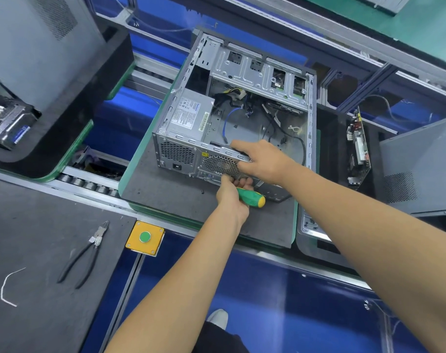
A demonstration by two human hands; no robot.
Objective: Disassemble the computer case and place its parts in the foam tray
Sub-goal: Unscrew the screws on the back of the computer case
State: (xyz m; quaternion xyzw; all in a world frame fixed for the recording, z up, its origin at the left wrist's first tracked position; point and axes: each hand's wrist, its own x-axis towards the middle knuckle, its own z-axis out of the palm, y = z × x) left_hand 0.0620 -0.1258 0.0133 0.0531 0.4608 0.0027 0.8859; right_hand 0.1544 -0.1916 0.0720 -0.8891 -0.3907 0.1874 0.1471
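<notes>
On the near counter (38,250) lay a pair of pliers (83,256) and a bent white cable tie (6,286), well apart from the work. Just beyond its corner sat a yellow box with a green button (144,236).

The left hand (233,193) had its grip curled round the green-and-yellow handle of a screwdriver (251,197), with the fingertips touching the lower rear panel of the computer case (232,118). The tip of the tool was hidden behind the hand. The right hand (262,159) rested on the rear top edge of the case just above the fan grille (220,165), fingers curled over the metal rail and steadying it.

The case lay on its side, open face up, on a dark mat (171,194) on the conveyor. The power supply (191,114) was seated in the near left corner, and loose cables, one of them blue (228,121), lay across the bare floor of the case. To the right, a circuit board (358,149) stood on edge in a slot of the foam tray (339,159), beside a grey side panel (420,164).

Judgement: the step in hand appeared to be the removal of rear-panel screws, probably those of the fan or power supply. The next move would call for seating the tip squarely in a screw while the right hand held the case firm.
</notes>
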